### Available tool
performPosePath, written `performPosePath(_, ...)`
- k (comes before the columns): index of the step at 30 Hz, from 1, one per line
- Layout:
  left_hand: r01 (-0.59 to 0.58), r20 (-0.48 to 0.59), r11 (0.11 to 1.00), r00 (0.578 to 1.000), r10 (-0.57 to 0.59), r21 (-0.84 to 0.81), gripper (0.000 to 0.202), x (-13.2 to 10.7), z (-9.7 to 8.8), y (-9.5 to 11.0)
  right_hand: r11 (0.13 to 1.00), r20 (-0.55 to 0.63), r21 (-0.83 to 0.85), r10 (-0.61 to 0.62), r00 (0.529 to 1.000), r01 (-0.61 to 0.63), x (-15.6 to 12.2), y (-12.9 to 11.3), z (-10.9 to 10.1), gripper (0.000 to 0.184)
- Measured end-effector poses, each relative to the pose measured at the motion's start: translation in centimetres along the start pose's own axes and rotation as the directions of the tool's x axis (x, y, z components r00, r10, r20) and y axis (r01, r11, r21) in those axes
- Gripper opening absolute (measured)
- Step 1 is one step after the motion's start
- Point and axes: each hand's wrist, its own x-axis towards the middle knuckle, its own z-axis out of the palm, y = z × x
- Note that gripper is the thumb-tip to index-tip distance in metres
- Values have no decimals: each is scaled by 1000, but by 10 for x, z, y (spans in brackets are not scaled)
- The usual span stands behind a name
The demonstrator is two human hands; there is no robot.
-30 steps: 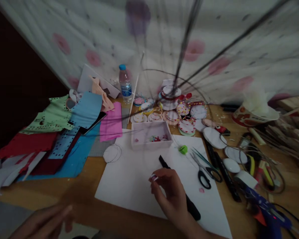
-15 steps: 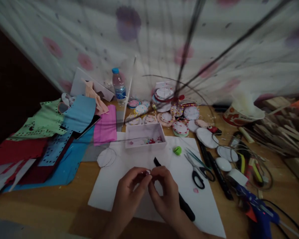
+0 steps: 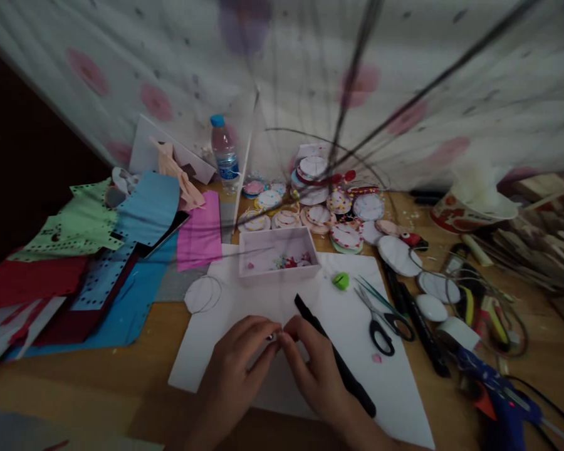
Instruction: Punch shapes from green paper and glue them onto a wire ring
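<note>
A flower-printed curtain (image 3: 188, 37) hangs behind the cluttered wooden tabletop (image 3: 98, 379), where a white sheet (image 3: 244, 297) lies with a small open box (image 3: 279, 274) at its far side. Over that sheet the left hand (image 3: 239, 363) and right hand (image 3: 314, 366) meet, fingertips pinched around a tiny piece (image 3: 269, 337), mostly hidden. The step appears to be fine fingertip handling, calling for a light, steady pinch.

Beneath my smooth, plastic-looking box (image 3: 279, 274) lies matt white paper (image 3: 249, 300); right of the box I see metal-bladed, plastic-handled scissors (image 3: 375, 311), behind it a clear plastic bottle (image 3: 224, 147).
</note>
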Motion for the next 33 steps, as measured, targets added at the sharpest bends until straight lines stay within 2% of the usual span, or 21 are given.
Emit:
performPosePath(3,18,33,1000,999,-17,-17,21,-2,-3,1,995,-7,-59,-79,997,78,-2,4,2,22)
performPosePath(6,6,8,1000,1000,-6,-25,21,-6,-1,0,989,-5,-87,-123,992,122,-3,8,4,22)
performPosePath(13,-70,-79,993,994,78,96,24,-11,12,-8,991,-28,-97,-90,996,87,-1,10,5,26)
performPosePath(15,-111,-43,977,992,120,180,25,-10,11,-9,994,-49,-104,-47,998,42,0,9,6,27)
performPosePath(17,-162,44,952,987,156,260,25,-8,7,-10,994,-61,-106,3,998,-10,1,9,7,30)
performPosePath(21,-235,209,911,963,171,340,20,-4,-3,-10,993,-13,-95,68,998,-69,2,8,7,35)
performPosePath(26,-125,254,957,966,56,263,21,-4,-6,-7,991,79,-126,56,995,-45,2,6,5,33)
performPosePath(29,-45,242,978,970,-5,202,19,-5,-2,-6,983,95,-184,38,995,-20,2,6,4,31)
performPosePath(33,6,245,981,968,-55,195,19,-5,2,-5,974,106,-227,21,994,4,1,8,5,29)
